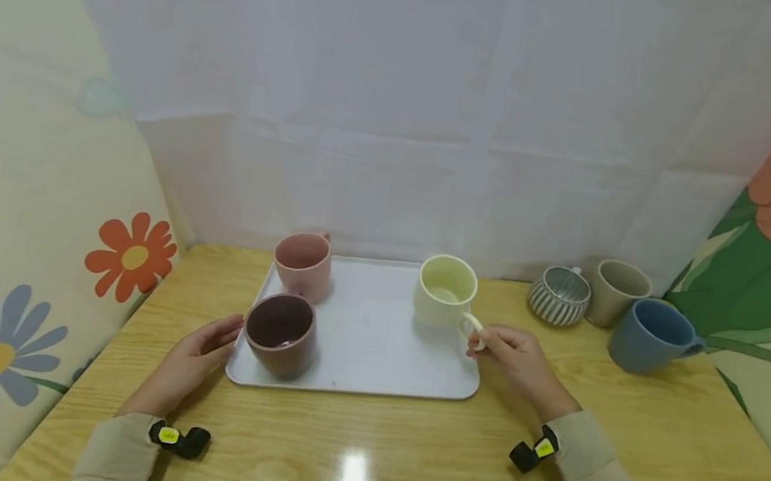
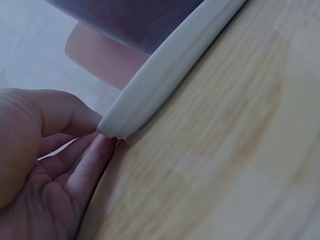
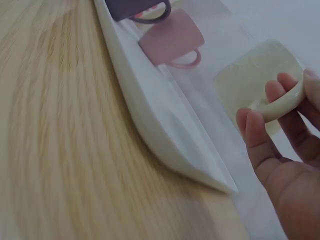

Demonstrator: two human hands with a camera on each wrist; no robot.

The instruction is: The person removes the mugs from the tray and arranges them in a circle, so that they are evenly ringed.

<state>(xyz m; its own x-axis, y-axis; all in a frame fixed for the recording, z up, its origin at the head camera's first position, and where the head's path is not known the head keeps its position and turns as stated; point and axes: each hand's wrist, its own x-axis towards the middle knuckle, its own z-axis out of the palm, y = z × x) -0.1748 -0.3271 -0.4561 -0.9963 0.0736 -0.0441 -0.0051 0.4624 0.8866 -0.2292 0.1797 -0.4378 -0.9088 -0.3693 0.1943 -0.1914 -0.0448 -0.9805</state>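
Observation:
My right hand (image 1: pixel 520 359) holds a pale yellow mug (image 1: pixel 433 311) by its handle, over the right side of a white tray (image 1: pixel 367 345). In the right wrist view the fingers curl through the mug's handle (image 3: pixel 285 106), thumb on top. At the tray's left edge, my left hand (image 1: pixel 189 361) pinches the rim (image 2: pixel 152 85) between thumb and fingertips. Beside that hand a dark brown mug (image 1: pixel 291 354) stands upright at the tray's front left. Behind it a pink mug (image 1: pixel 306 283) stands in the back left corner.
Off the tray to the right, a ribbed grey cup (image 1: pixel 555 305), a taupe mug (image 1: pixel 607 311) and a blue mug (image 1: pixel 642 347) stand close together on the wooden table (image 1: pixel 315 446). White cloth (image 1: pixel 377 179) hangs behind, with floral cloth at both sides.

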